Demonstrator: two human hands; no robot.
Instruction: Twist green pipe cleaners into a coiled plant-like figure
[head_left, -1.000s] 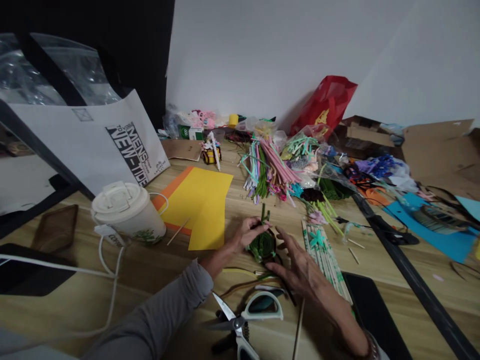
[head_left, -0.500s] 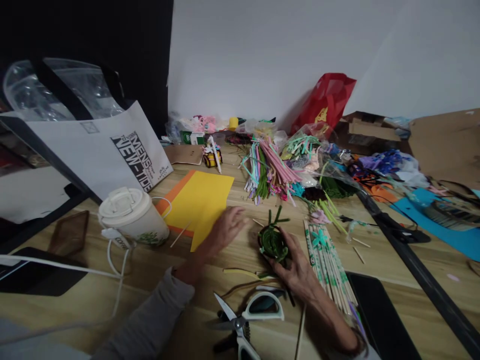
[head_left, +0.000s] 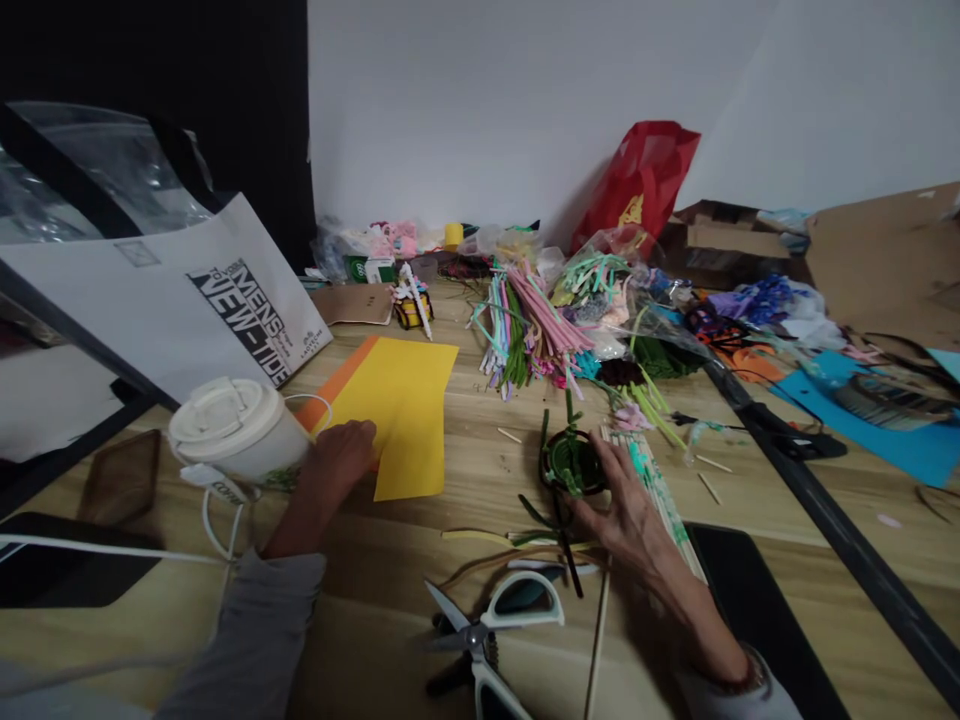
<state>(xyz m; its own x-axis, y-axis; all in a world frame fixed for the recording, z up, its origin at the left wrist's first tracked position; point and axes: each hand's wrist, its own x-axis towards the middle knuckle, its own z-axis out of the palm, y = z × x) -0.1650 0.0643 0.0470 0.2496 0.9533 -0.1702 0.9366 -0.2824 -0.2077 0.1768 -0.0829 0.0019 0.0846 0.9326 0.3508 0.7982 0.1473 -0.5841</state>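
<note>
While right hand (head_left: 637, 520) holds green coil (head_left: 574, 462), white tote (head_left: 157, 290) contains clear plastic (head_left: 161, 180).

Craft workspace (cluttered, too): scissors (head_left: 472, 636), pipe cleaners (head_left: 544, 325), coloured paper (head_left: 409, 410).

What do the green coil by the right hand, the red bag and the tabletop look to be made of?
Green coil: likely pipe cleaner, matte; fuzzy-edged strands stick up.
Red bag: thin plastic or non-woven fabric, slight sheen; creased sides, can't tell which.
Tabletop: wood or wood-look laminate, fairly smooth; pale grain streaks.
</note>
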